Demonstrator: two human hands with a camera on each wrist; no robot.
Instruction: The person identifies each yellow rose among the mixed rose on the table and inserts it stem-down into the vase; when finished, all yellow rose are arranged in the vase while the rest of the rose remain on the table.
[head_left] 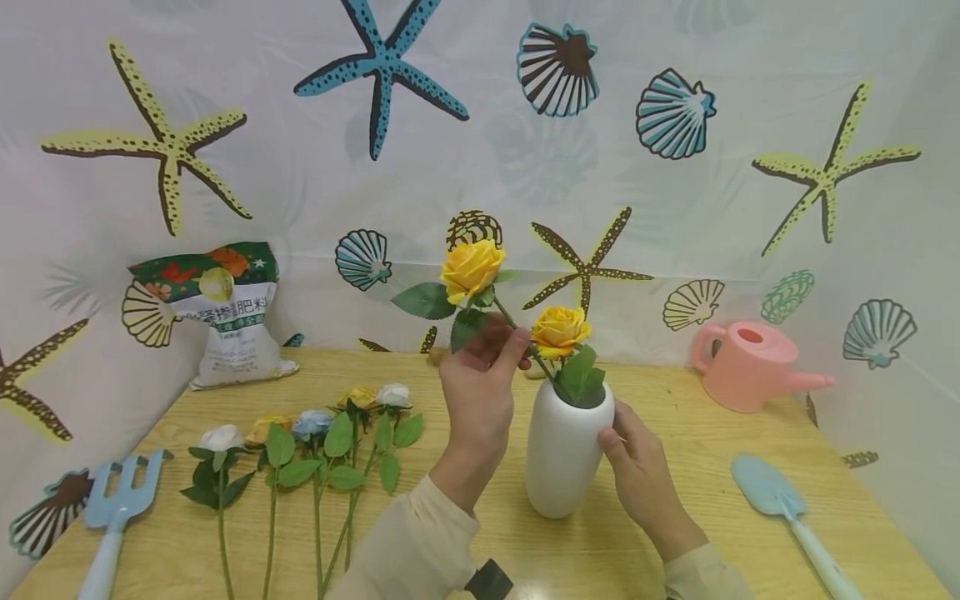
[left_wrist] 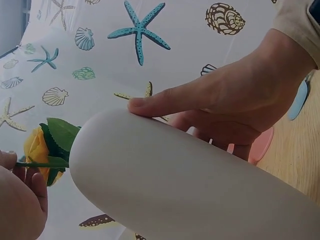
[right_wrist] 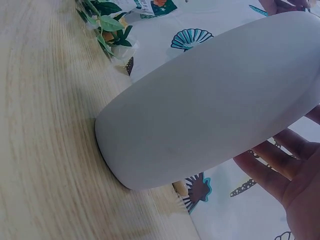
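Observation:
My left hand [head_left: 480,400] pinches the stem of a yellow rose [head_left: 471,271] between thumb and fingers, left of and above a white vase [head_left: 562,458]. That stem slants down toward the vase mouth; whether it reaches inside I cannot tell. A second yellow rose [head_left: 560,332] with green leaves stands at the mouth. My right hand [head_left: 645,475] holds the vase from its right side, thumb in front. In the left wrist view the right thumb [left_wrist: 145,106] lies along the vase wall. The right wrist view shows the vase base [right_wrist: 117,160] on the wooden table [right_wrist: 45,125].
White, yellow and blue roses [head_left: 311,423] lie in a row at left. Beside them is a blue hand fork [head_left: 123,500]. A fertilizer bag [head_left: 236,325] stands at back left, a pink watering can [head_left: 750,367] at back right. A blue trowel [head_left: 772,487] lies at right.

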